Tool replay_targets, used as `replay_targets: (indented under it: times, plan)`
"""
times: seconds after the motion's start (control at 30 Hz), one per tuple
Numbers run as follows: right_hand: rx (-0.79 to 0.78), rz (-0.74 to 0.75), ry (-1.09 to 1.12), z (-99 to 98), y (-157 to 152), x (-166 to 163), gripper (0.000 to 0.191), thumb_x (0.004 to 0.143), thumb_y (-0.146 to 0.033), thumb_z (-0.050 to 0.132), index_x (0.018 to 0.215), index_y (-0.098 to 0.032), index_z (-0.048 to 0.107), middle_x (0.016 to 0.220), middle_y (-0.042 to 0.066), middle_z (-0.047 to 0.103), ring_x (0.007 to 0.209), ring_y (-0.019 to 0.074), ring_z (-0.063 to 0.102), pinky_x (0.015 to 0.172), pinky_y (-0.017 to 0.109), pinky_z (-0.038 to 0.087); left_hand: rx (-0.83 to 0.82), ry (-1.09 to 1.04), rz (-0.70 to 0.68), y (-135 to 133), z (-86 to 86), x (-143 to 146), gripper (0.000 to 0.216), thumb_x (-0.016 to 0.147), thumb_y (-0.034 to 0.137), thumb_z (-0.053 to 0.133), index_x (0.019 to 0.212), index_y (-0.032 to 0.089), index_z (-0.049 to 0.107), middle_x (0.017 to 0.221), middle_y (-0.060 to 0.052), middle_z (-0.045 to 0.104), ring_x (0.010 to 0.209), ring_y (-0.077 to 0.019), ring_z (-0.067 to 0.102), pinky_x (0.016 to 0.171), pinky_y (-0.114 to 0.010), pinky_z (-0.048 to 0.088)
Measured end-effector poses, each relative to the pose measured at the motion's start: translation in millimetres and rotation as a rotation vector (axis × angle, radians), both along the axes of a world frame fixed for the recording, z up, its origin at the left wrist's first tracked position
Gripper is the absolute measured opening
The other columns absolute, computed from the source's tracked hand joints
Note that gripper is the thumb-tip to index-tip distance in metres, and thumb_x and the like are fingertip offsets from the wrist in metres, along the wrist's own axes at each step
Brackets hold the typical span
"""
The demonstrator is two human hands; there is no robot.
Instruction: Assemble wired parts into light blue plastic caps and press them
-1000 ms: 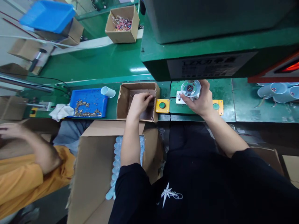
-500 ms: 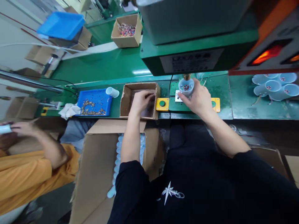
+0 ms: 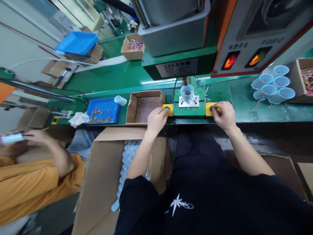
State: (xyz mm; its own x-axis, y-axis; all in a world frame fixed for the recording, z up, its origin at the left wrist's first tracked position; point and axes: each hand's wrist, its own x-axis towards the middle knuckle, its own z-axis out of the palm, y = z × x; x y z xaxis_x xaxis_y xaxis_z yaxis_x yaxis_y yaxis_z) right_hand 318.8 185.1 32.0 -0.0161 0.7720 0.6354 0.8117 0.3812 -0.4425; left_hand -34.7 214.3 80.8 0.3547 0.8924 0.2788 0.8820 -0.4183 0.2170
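My left hand (image 3: 157,120) lies with curled, closed fingers on the green push button (image 3: 167,108) of the left yellow switch box. On the right yellow switch box (image 3: 208,113), my right hand (image 3: 224,117) is closed with its fingertips over the button, which is mostly covered. Between the hands a light blue plastic cup (image 3: 187,95) stands upright on a white metal fixture plate (image 3: 182,103), directly under the brass press tip (image 3: 185,81). Inside the cup shows a small metal part. The green press head (image 3: 179,67) hangs above it.
Left of the press stand an open cardboard box (image 3: 128,109), a lying cup (image 3: 120,100) and a blue tray (image 3: 116,114) of small metal parts. Finished-looking cups (image 3: 283,94) with wires cluster at right. Below is a carton (image 3: 102,176) of cups. A co-worker's hand (image 3: 36,137) holds a cup.
My right hand has let go of the cup and moved right onto the switch box. My left hand has left the cardboard box for the left button. The view has shifted.
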Motion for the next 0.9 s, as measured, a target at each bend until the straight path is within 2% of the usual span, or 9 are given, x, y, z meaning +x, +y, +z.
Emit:
replay_targets:
  times: [0.13,0.2,0.3,0.37,0.43,0.53,0.67,0.8,0.9]
  plan:
    - [0.217,0.055,-0.042,-15.3,-0.7,-2.5,0.005,0.095,-0.026,0.068,0.099,-0.024,0.068,0.091,0.005,0.076,0.093,0.0252,0.073,0.088,0.044,0.055,0.106,0.034,0.066,12.3,-5.1,9.2,0.036,0.111,0.034,0.05,0.104,0.021,0.082,0.11,-0.015,0.081,0.107,-0.028,0.075,0.094,-0.04,0.059]
    - [0.294,0.057,-0.054,-14.3,-2.1,-7.5,0.009,0.092,-0.022,0.07,0.101,-0.024,0.069,0.093,0.004,0.077,0.096,0.0256,0.074,0.09,0.044,0.056,0.137,0.027,0.078,14.9,-5.2,12.9,0.034,0.11,0.033,0.052,0.101,0.021,0.083,0.109,-0.015,0.082,0.11,-0.0283,0.076,0.094,-0.04,0.059]
    - [0.316,0.052,-0.038,-12.7,-3.7,-10.0,0.013,0.091,-0.018,0.069,0.103,-0.024,0.07,0.096,0.004,0.078,0.096,0.0249,0.075,0.091,0.044,0.057,0.144,-0.009,0.081,15.3,1.6,16.9,0.032,0.109,0.033,0.056,0.1,0.023,0.085,0.097,-0.012,0.084,0.113,-0.0288,0.077,0.093,-0.039,0.059]
    - [0.321,0.05,-0.027,-15.0,-3.6,-8.7,0.014,0.091,-0.017,0.069,0.104,-0.024,0.069,0.097,0.004,0.078,0.096,0.0242,0.075,0.09,0.043,0.058,0.133,-0.082,0.052,16.5,12.8,21.0,0.029,0.108,0.035,0.06,0.102,0.024,0.087,0.092,-0.01,0.084,0.109,-0.0281,0.077,0.092,-0.039,0.059]
    - [0.3,0.036,-0.026,-19.8,-2.7,-6.8,0.013,0.091,-0.019,0.068,0.103,-0.024,0.069,0.097,0.004,0.079,0.097,0.0243,0.075,0.091,0.044,0.058,0.104,-0.206,-0.013,20.6,28.5,28.3,0.024,0.105,0.036,0.065,0.103,0.026,0.088,0.097,-0.008,0.085,0.102,-0.0251,0.077,0.092,-0.038,0.06]
    - [0.194,-0.005,-0.025,-28.3,-1.1,-4.9,0.01,0.09,-0.024,0.067,0.1,-0.024,0.07,0.098,0.005,0.078,0.098,0.0259,0.075,0.093,0.047,0.057,0.007,-0.401,-0.11,33.4,53.4,43.5,0.019,0.102,0.034,0.07,0.101,0.026,0.088,0.105,-0.006,0.085,0.096,-0.0205,0.076,0.091,-0.036,0.06]
    - [0.166,-0.006,-0.009,-31.7,-0.5,-4.5,0.012,0.089,-0.023,0.067,0.1,-0.024,0.071,0.098,0.006,0.079,0.099,0.0264,0.075,0.094,0.047,0.056,-0.167,-0.576,-0.116,53.5,77.4,57.6,0.015,0.093,0.032,0.079,0.101,0.021,0.086,0.096,-0.006,0.084,0.088,-0.0197,0.077,0.085,-0.034,0.062]
    - [0.276,0.039,0.001,-25.4,-0.7,-5.5,0.018,0.087,-0.016,0.068,0.104,-0.024,0.07,0.098,0.004,0.079,0.096,0.0245,0.075,0.091,0.045,0.057,-0.301,-0.605,-0.106,64.7,92.2,60.0,0.022,0.089,0.04,0.083,0.093,0.018,0.083,0.087,-0.006,0.082,0.084,-0.0203,0.075,0.076,-0.033,0.06]
    - [0.31,0.07,0.031,-22.2,-0.7,-6.2,0.023,0.087,-0.013,0.068,0.106,-0.024,0.07,0.101,0.005,0.079,0.095,0.0245,0.075,0.09,0.044,0.056,-0.286,-0.534,-0.101,70.1,99.0,65.6,0.026,0.088,0.043,0.085,0.083,0.018,0.079,0.08,-0.005,0.078,0.081,-0.0203,0.072,0.073,-0.033,0.057]
